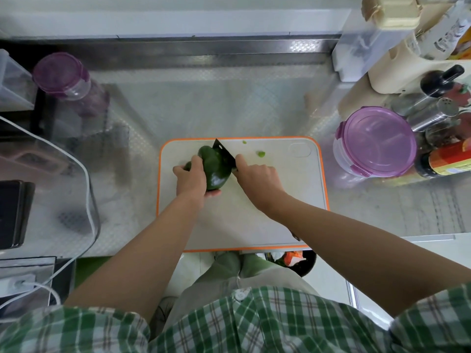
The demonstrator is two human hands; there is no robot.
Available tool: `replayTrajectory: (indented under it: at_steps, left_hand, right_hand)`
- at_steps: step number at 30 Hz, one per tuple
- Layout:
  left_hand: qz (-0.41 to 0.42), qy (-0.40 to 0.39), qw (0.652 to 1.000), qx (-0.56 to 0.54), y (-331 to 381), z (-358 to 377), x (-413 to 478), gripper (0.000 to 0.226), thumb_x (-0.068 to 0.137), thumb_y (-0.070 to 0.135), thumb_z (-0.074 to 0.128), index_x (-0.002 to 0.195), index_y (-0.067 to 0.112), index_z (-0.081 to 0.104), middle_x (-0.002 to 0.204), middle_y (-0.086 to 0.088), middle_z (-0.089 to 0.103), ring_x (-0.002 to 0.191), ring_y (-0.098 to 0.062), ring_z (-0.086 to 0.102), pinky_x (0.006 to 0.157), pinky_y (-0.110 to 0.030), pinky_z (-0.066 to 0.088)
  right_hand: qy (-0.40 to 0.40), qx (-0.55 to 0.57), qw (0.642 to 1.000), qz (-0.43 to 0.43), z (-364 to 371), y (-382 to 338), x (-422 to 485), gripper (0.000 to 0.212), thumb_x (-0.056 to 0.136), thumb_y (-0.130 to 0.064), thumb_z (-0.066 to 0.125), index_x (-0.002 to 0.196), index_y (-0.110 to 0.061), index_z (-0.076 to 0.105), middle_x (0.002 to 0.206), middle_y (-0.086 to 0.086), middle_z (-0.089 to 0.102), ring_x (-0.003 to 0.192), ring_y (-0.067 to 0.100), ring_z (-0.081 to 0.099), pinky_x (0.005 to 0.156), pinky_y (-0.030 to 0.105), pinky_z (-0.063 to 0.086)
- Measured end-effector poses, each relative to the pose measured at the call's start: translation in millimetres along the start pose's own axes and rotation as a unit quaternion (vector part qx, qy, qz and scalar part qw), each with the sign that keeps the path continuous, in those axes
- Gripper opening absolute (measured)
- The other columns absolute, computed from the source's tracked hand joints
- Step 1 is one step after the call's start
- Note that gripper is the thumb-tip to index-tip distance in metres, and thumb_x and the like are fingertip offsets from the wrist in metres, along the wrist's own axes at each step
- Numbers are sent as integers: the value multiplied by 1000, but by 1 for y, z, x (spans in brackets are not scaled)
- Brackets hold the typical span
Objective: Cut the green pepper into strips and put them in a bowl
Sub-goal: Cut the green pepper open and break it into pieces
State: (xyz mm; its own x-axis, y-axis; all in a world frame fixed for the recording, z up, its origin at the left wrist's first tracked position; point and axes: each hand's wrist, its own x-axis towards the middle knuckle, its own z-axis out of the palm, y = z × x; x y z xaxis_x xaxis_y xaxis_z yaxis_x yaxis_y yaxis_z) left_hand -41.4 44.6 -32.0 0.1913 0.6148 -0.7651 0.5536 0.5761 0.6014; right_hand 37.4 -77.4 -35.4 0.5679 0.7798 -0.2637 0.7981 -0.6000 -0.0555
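Observation:
A dark green pepper (214, 166) lies on a white cutting board with an orange rim (316, 159), near the board's far left. My left hand (191, 178) grips the pepper from its left side. My right hand (257, 179) holds a black knife (223, 154) whose blade rests against the pepper's right side, tip pointing away from me. Two small green scraps (260, 154) lie on the board to the right of the knife. No bowl with strips is visible.
A lidded purple container (377, 141) stands right of the board, with bottles and shakers (433, 110) behind it. A purple-lidded jar (68, 80) stands at the back left. A clear cover (46, 174) and a white cable (86, 200) sit to the left. A bin (293, 261) is below the counter edge.

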Motion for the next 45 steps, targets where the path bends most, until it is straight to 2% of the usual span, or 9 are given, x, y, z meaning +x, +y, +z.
replayTrajectory:
  at_steps: [6, 8, 12, 18, 24, 30, 36, 39, 45]
  left_hand:
    - [20, 15, 999, 44, 2, -2, 2, 32, 94, 44, 42, 115, 20, 38, 122, -10, 47, 95, -37, 63, 61, -44, 61]
    - [71, 49, 988, 127, -1, -3, 7, 32, 94, 44, 41, 117, 22, 42, 126, -13, 45, 104, -39, 58, 70, -44, 60]
    - [341, 80, 880, 320, -2, -6, 3, 43, 94, 47, 49, 132, 28, 47, 139, -5, 40, 116, -31, 49, 88, -36, 40]
    - [423, 42, 802, 420, -4, -6, 6, 69, 76, 42, 73, 134, 17, 47, 131, -6, 47, 111, -30, 48, 84, -41, 49]
    - [415, 69, 797, 433, -2, -5, 11, 79, 74, 47, 73, 133, 5, 42, 125, -10, 50, 111, -29, 50, 82, -39, 46]
    - [403, 67, 797, 444, 4, -4, 14, 72, 74, 49, 73, 125, 5, 45, 120, -10, 53, 109, -29, 51, 78, -39, 46]
    - [417, 68, 788, 449, 2, -6, 13, 73, 75, 51, 71, 126, 6, 45, 120, -9, 53, 109, -28, 52, 78, -41, 49]
    - [415, 65, 795, 437, 6, -8, 13, 73, 74, 50, 72, 126, 7, 45, 121, -8, 54, 110, -27, 53, 78, -40, 47]
    - [421, 45, 791, 442, 4, -13, 11, 77, 75, 48, 73, 131, 6, 43, 125, -8, 52, 114, -27, 52, 82, -39, 47]
  right_hand:
    - [10, 27, 1000, 7, 4, -2, 8, 17, 100, -14, 40, 116, -15, 34, 60, -4, 38, 44, 22, 28, 43, 31, 14]
    - [10, 18, 1000, 3, 6, -1, 9, 21, 99, -13, 42, 118, -15, 34, 66, -1, 46, 48, 26, 34, 43, 30, 14]
    - [11, 28, 999, -13, 0, -3, 9, 16, 100, -16, 40, 115, -14, 35, 69, 0, 46, 55, 30, 37, 44, 31, 14]
    - [3, 35, 999, -11, -10, -6, 12, 17, 95, -15, 39, 112, -12, 38, 69, 3, 46, 59, 32, 41, 45, 31, 14]
    - [6, 10, 999, -41, -6, -10, 26, 18, 95, -9, 40, 114, -10, 39, 77, 6, 58, 68, 33, 57, 44, 31, 13]
    - [-2, -12, 999, -44, -3, -8, 22, 22, 92, -4, 43, 112, -11, 37, 59, -4, 31, 44, 21, 29, 43, 31, 12]
    - [-17, 38, 998, -52, -8, -17, 37, 20, 94, -6, 39, 114, -8, 38, 76, 3, 49, 68, 29, 53, 52, 33, 24]
    - [-4, 24, 998, -66, -6, -10, 34, 21, 96, -10, 39, 116, -6, 40, 83, 9, 61, 73, 34, 60, 46, 33, 17]
    - [-21, 33, 997, -67, -2, -8, 20, 22, 96, -14, 38, 117, -6, 40, 75, 7, 50, 74, 36, 60, 53, 34, 25]
